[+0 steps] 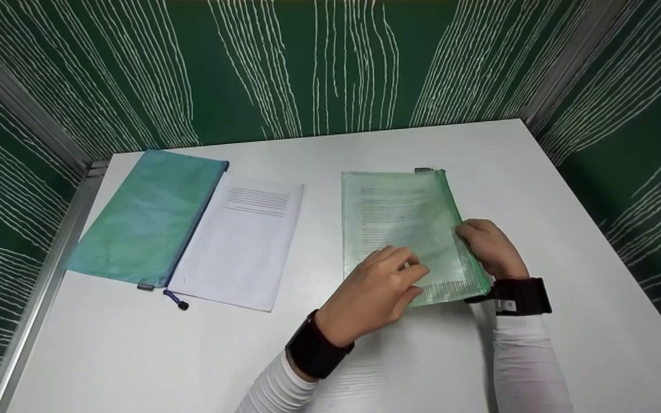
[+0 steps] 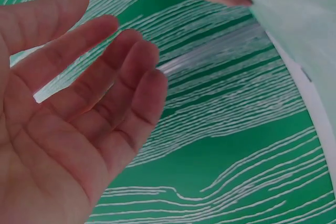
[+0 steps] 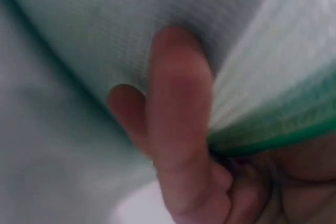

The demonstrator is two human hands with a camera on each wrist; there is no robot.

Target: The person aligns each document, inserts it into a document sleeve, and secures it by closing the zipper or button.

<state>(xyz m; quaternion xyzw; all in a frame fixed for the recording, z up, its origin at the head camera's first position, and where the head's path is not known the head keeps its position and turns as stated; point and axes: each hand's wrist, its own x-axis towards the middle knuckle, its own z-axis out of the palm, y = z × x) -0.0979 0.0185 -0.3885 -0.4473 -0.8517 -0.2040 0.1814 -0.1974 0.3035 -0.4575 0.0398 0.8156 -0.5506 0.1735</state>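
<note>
A light green mesh zip pouch (image 1: 445,252) with a printed sheet (image 1: 388,221) showing through it is at the right of the table in the head view. My right hand (image 1: 491,246) pinches its green right edge, thumb on top. From the right wrist view, fingers (image 3: 181,108) of that hand lie against the underside of the mesh (image 3: 105,30). Over the pouch's lower left part is my left hand (image 1: 373,287), its fingers loosely bent and holding nothing. The left wrist view shows its palm (image 2: 68,129) bare, apart from the pouch (image 2: 299,24).
On the left of the white table (image 1: 135,350) lies a teal zip pouch (image 1: 152,223) with a dark blue edge. A white printed sheet (image 1: 233,252) sits beside it, and a blue zip pull (image 1: 178,301) is near their lower corner. Green walls (image 1: 302,69) with white lines surround the table.
</note>
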